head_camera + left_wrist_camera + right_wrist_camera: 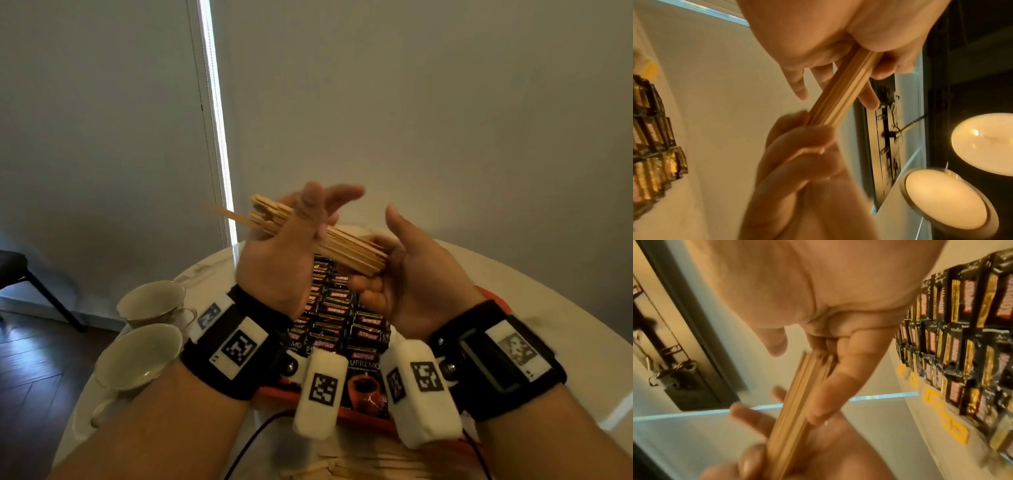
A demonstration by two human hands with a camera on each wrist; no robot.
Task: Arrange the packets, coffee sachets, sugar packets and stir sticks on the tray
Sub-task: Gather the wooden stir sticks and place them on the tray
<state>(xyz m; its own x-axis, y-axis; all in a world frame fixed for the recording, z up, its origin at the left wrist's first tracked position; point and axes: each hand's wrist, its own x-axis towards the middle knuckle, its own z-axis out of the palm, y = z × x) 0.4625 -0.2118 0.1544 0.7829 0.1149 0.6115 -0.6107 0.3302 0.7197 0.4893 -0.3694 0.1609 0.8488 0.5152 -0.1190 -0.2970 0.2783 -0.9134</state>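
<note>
I hold a bundle of wooden stir sticks (346,248) in the air above the tray, with both hands. My left hand (318,219) has its thumb pressed over the middle of the bundle, and its fingers stretch out behind. My right hand (380,253) cups the near ends, with fingers curled under them and the thumb up. The sticks (838,91) run between both palms. Below them, rows of black coffee sachets (337,308) and a large Supremo packet (364,380) lie on the orange tray (363,416). Yellow packets (953,426) lie beside the sachets (962,337).
Two cream teacups (150,301) (137,356) stand at the left of the round white table (513,281). More stir sticks (359,466) lie at the near edge. A black cable (260,431) runs by the tray. A dark chair (20,270) stands on the floor to the left.
</note>
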